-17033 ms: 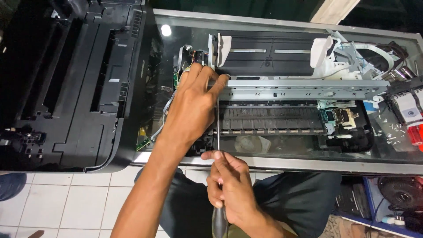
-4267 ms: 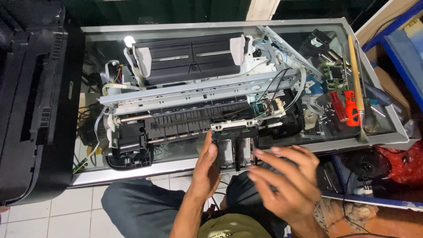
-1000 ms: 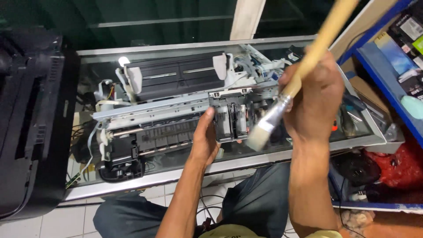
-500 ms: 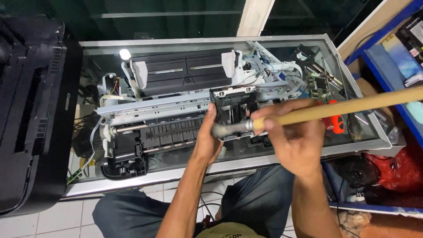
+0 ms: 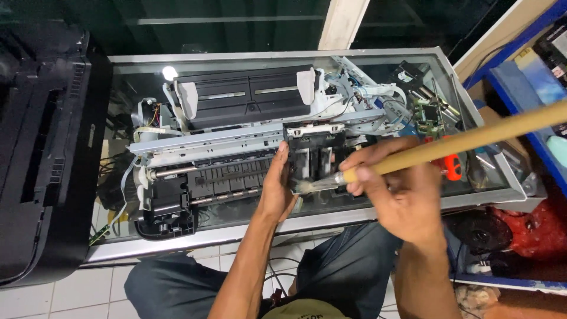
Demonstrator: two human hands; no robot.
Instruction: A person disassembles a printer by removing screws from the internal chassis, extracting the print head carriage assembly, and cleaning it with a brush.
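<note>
Black print-head carriage sitting on the silver rail of the stripped printer chassis, about mid-counter, slightly right of centre. Steadied at its left edge by the left hand, fingers curled round the carriage's near-left corner, thumb up along its side. Met at the near face by the pale bristles of a paintbrush, its long tan wooden handle slanting up and away to the far right. Gripped close behind the metal ferrule by the right hand, fingers wrapped tight round the handle.

Behind the carriage, black paper tray with two white guides. Right of it, green circuit board and an orange-handled tool lying on the glass-topped counter. Far left, black printer cover lying flat. Far right, blue shelving holding boxes, print too small to tell; below it, a crumpled red bag.
</note>
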